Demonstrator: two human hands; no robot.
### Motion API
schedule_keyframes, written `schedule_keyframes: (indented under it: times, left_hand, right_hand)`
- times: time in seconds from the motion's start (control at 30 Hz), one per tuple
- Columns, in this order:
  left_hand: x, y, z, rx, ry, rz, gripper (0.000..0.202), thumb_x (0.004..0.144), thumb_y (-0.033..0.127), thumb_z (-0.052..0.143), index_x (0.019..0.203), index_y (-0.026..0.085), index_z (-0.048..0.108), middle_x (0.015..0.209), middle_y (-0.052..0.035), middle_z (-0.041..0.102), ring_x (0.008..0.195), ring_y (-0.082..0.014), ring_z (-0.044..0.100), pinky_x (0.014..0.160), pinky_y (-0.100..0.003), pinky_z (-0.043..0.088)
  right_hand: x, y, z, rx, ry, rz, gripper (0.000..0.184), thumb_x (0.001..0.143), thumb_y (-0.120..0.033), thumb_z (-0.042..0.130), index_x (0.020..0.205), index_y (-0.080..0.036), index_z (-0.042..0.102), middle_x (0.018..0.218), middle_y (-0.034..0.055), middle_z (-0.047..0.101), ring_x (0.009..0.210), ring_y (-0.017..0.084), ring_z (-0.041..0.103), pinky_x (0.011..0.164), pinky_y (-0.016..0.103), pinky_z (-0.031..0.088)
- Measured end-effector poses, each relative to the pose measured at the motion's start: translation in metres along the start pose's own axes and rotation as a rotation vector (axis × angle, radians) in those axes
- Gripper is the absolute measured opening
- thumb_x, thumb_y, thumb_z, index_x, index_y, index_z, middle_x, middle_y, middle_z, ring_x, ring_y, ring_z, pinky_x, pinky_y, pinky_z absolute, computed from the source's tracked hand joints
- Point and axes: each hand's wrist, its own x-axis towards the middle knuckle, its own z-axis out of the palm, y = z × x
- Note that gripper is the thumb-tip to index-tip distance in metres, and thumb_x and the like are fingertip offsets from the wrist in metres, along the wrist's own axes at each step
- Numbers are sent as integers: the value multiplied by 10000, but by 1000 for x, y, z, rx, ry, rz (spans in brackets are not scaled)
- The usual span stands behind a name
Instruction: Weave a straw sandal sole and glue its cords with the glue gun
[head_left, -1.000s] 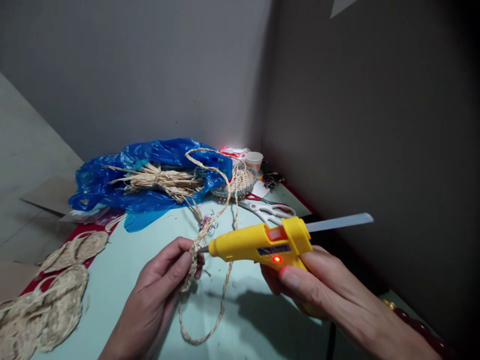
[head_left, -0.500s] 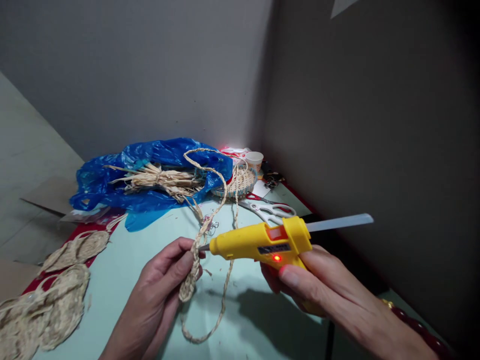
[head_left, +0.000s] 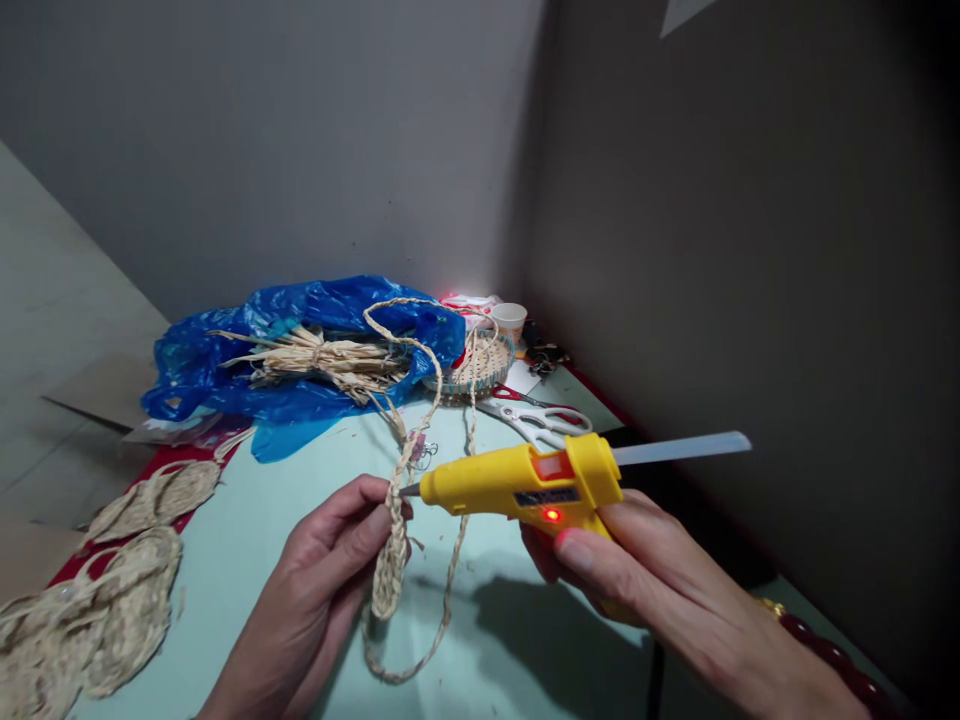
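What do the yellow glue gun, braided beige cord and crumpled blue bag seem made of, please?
Yellow pistol-shaped glue gun: probably hard plastic, judging by its smooth, moulded-looking body. Braided beige cord: seemingly dried plant fibre, matt, with rough twisted strands. Crumpled blue bag: likely thin plastic film, given its glossy creases.

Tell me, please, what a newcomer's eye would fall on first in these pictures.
Most likely the yellow glue gun, just right of centre in the right hand, with its red light glowing. Its nozzle points at the braid in the left hand, nearer the middle. Behind them, left of centre, the crumpled blue bag stands out against the grey wall.
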Motion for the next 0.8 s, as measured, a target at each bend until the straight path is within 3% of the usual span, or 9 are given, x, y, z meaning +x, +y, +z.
schedule_keyframes:
  times: [0.4, 0.57, 0.8]
  left_hand:
    - [1, -2, -4, 41, -17, -3, 82, 822, 226, 747, 878, 220, 688, 788, -5, 681, 698, -110, 628, 651, -179, 550]
    - [3, -2, -3, 40, 21, 18, 169, 751, 246, 816, 857, 209, 689, 765, -12, 694, 668, -110, 626, 620, -171, 550]
    - [2, -2, -3, 26, 10, 34, 163, 740, 227, 821, 839, 213, 693, 768, -19, 706, 667, -120, 643, 625, -190, 564]
  right_hand:
    - [0, 1, 0, -20, 7, -23, 474, 935, -613, 469, 829, -253, 758, 831, 31, 735, 702, 193, 668, 586, 246, 547]
    - [-1, 2, 1, -22, 0, -64, 417, 942, -562, 484, 839, -274, 767, 835, 6, 739, 701, 181, 667, 824, 286, 566]
    - [0, 3, 2, -21, -7, -70, 384, 944, -554, 486, 933, -301, 775, 898, 5, 751, 749, 195, 684, 874, 309, 567]
